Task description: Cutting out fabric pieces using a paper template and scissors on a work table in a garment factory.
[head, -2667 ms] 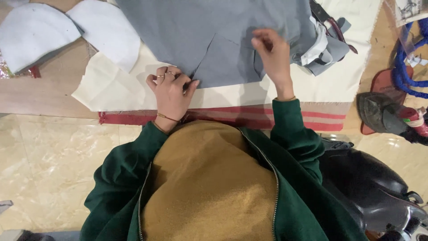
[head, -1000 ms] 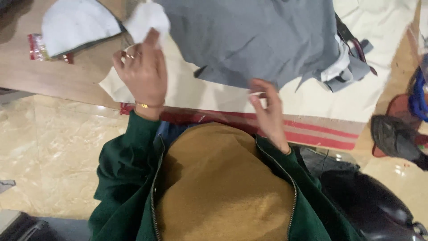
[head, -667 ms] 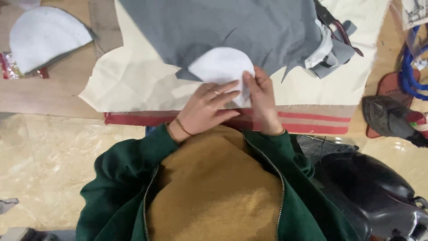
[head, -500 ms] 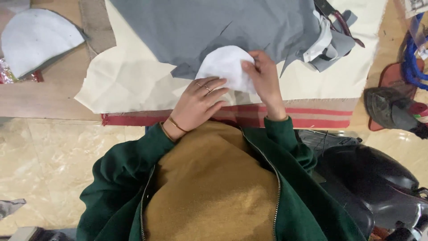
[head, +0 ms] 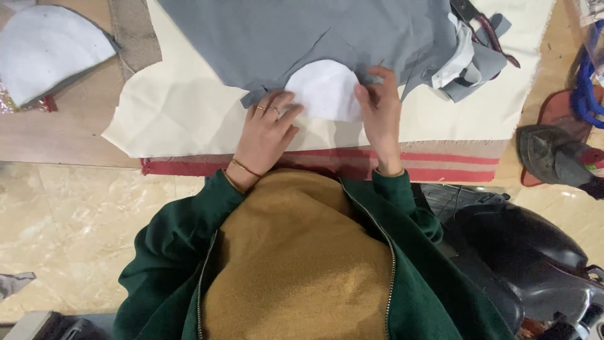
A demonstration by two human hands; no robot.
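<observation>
Fingers (head: 277, 113) of the left hand (head: 267, 135) lie flat and spread on the white rounded pattern piece (head: 324, 88); the right hand (head: 380, 110) pinches the grey fabric (head: 302, 31) edge against it, over cream cloth (head: 182, 113) on the table (head: 56, 138). Pressing evenly should keep both edges aligned.

The rounded pattern piece (head: 324, 91) lies on the large cloth (head: 189, 113), which covers the surface (head: 56, 135). Behind the pattern piece spreads the fabric sheet (head: 302, 31), its edge overlapping it. Left of the pattern piece rests the left hand (head: 267, 129), right of it the right hand (head: 380, 113). Far left of it lie stacked rounded pieces (head: 47, 47); to its right sits a bunched fabric bundle (head: 475, 53).
</observation>
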